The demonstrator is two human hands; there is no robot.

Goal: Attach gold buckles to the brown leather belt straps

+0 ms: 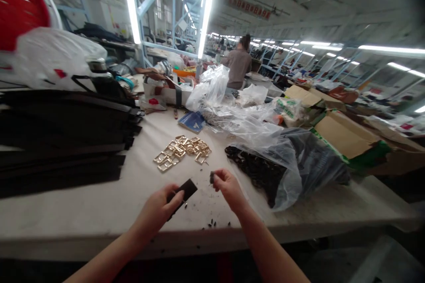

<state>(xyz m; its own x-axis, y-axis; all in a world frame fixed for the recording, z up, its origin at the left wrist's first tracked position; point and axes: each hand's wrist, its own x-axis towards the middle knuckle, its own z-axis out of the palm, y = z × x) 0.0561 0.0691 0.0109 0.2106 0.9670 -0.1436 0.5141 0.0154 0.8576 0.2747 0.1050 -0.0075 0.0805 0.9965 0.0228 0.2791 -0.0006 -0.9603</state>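
My left hand (157,205) is closed on a flat black strip (189,189), its thumb lying across the top. A thin, shiny bit shows by that thumb, too small to name. To its right, my right hand (229,188) pinches a small dark piece (211,177) between thumb and fingertips, apart from the strip. Beyond both hands lies a loose pile of gold-coloured rectangular buckles (179,149). Several tiny dark bits (212,223) are scattered near the table's front edge. Right of my right hand, a clear plastic bag (292,185) spills many small dark pieces (254,166).
Stacked black strips (63,128) fill the left of the pale table (83,212). A blue booklet (191,122) lies behind the buckles. Open cardboard boxes (348,135) stand at right. Another person (239,66) is further back, beyond heaped plastic bags (215,84).
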